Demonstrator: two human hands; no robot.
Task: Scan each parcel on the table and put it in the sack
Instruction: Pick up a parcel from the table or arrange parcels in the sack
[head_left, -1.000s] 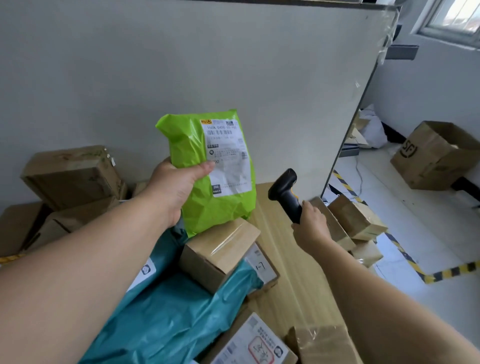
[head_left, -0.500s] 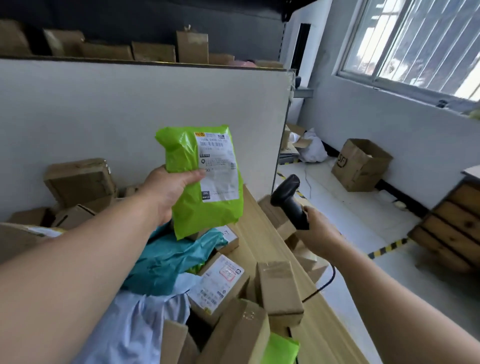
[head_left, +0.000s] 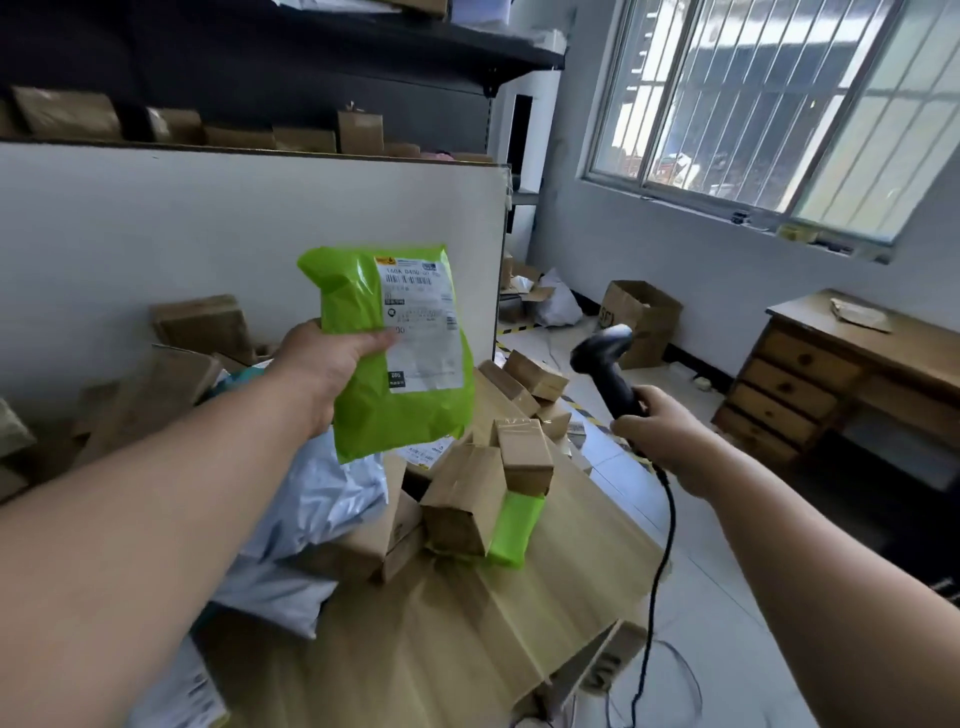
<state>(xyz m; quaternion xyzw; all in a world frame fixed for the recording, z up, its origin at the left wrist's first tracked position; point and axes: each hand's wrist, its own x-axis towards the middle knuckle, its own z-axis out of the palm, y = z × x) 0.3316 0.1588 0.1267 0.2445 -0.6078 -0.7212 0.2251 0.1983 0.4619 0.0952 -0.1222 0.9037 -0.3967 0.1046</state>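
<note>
The left hand (head_left: 332, 358) grips the lime-green plastic mailer bag (head_left: 384, 410) by its left edge, thumb against the white shipping label (head_left: 423, 322), upright above the wooden table (head_left: 467, 623). At its 3 o'clock the right hand (head_left: 660, 431) clasps the black handheld scanner (head_left: 602, 353), whose head has swung off the label. The scan looks done, and no sack is in view.

The green parcel (head_left: 395, 410) is thin, glossy plastic film, creased and crinkled, carrying a matt white paper label (head_left: 423, 332). Below it, the pale grey mailer (head_left: 322, 499) is similarly slick, wrinkled plastic. The boxes (head_left: 524, 457) below and right of the green parcel are matt brown cardboard under shiny clear tape. The scanner (head_left: 608, 364), to its right, is black moulded plastic with a faint sheen. The tabletop (head_left: 467, 639) beneath shows smooth, pale wood grain.
</note>
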